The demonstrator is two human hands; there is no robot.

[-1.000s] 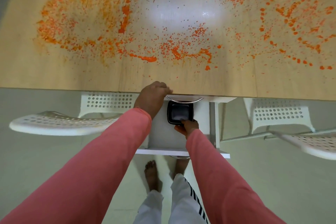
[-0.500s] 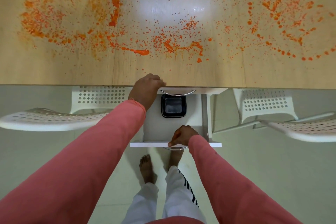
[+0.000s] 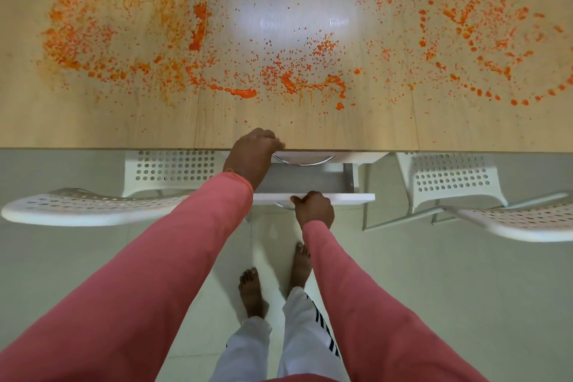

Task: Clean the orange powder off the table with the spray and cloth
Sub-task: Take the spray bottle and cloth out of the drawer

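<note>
Orange powder lies wet and smeared in loops across the light wooden table. My left hand rests curled over the table's front edge. Under that edge a white drawer stands partly pulled out. My right hand grips the drawer front at its metal handle. The drawer's inside shows grey, and the black container from earlier is hidden. No spray bottle or cloth is in view.
A white perforated chair stands at the left and another at the right, both tucked near the table. A second metal handle sits just under the tabletop. My bare feet stand on pale floor tiles.
My right hand let go of the black container, moved to the drawer front and pushed the drawer most of the way in. My left hand stayed on the table edge.
</note>
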